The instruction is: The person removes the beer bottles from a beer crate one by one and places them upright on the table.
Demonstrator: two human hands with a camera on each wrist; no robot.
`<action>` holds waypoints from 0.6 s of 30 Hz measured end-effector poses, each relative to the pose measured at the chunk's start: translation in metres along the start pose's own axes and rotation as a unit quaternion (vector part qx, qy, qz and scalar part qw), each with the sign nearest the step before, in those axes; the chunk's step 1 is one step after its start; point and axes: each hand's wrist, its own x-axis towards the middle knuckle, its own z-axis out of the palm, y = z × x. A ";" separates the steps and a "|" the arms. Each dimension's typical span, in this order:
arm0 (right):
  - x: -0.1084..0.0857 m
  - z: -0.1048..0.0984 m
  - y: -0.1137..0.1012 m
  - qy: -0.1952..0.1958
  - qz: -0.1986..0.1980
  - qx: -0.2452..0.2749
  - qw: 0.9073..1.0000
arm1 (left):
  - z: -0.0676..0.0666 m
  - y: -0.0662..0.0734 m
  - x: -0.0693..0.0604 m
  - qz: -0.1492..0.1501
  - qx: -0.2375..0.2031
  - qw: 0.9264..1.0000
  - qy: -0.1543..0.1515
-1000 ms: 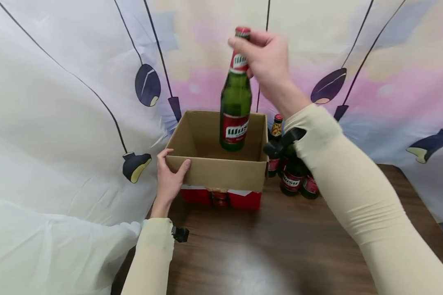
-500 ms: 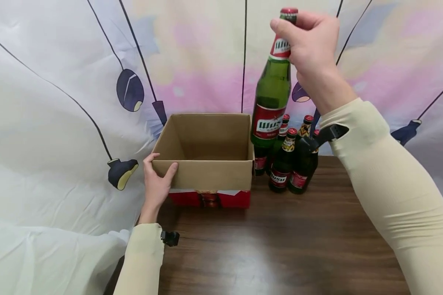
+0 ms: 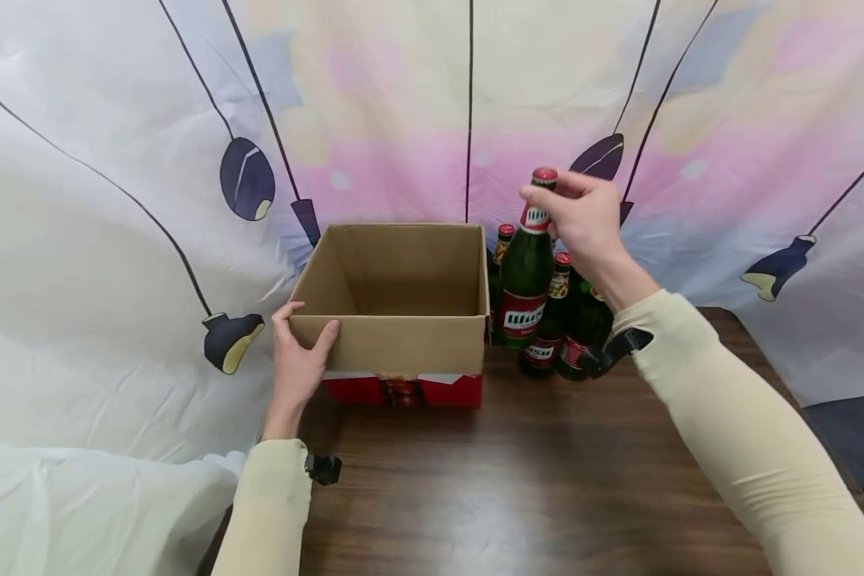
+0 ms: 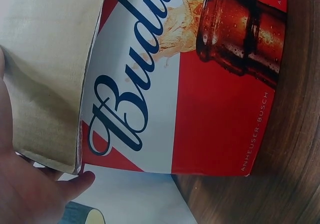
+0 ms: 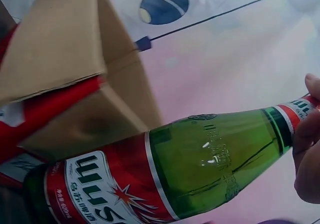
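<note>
My right hand holds a green beer bottle by the neck, just below its red cap. The bottle leans slightly, right of the cardboard box and in front of other beer bottles. In the right wrist view, the bottle lies across the frame, with the fingers of the right hand at its neck. My left hand grips the box's near left corner, thumb on the front flap. Close up in the left wrist view, the box has red and white print. Whether the held bottle touches the table is unclear.
Several bottles stand close together at the box's right side, partly hidden by the held one. Brown wood-grain table stretches in front. A patterned cloth hangs behind, and white fabric bunches at the left.
My right hand has carried the bottle from above the box out to the right, then lowered it beside the other bottles. The left hand keeps its grip on the box corner.
</note>
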 end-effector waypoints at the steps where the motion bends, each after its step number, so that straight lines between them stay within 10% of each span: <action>1: -0.002 -0.001 0.009 -0.003 0.003 0.005 1.000 | 0.000 0.000 -0.001 -0.002 0.000 1.000 -0.002; 18: -0.040 0.003 0.100 -0.017 0.047 -0.087 0.995 | -0.011 0.000 -0.010 -0.019 -0.003 1.000 0.003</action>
